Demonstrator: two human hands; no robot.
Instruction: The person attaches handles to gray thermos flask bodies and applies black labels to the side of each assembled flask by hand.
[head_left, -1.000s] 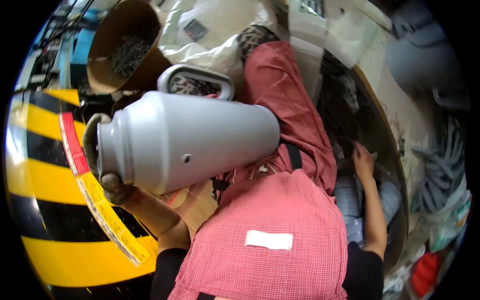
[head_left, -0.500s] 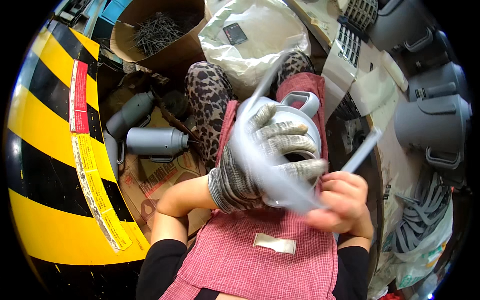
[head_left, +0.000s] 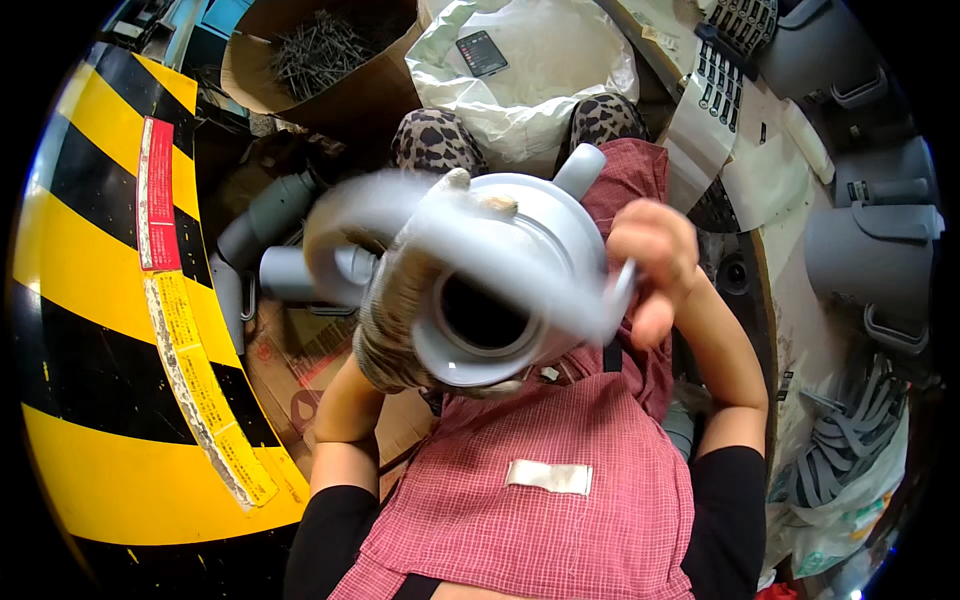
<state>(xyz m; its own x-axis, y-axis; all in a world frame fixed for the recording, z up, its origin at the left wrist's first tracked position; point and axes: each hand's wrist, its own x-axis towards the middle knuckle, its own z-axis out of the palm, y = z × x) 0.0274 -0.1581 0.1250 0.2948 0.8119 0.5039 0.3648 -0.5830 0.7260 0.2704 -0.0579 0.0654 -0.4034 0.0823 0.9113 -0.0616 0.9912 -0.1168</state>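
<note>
this was a workshop or small factory floor where plastic parts were put together. a big surface striped in yellow and black (head_left: 110,330), with warning labels stuck on it, curved along the left. an open cardboard box (head_left: 330,70) held a heap of thin metal pieces. many alike grey moulded housings (head_left: 870,260) stood at the right, with grey pipe elbows (head_left: 265,230) lying on flattened cardboard and a bundle of grey straps (head_left: 850,440) beside plastic bags. the person wore a red checked apron (head_left: 540,500).
</note>
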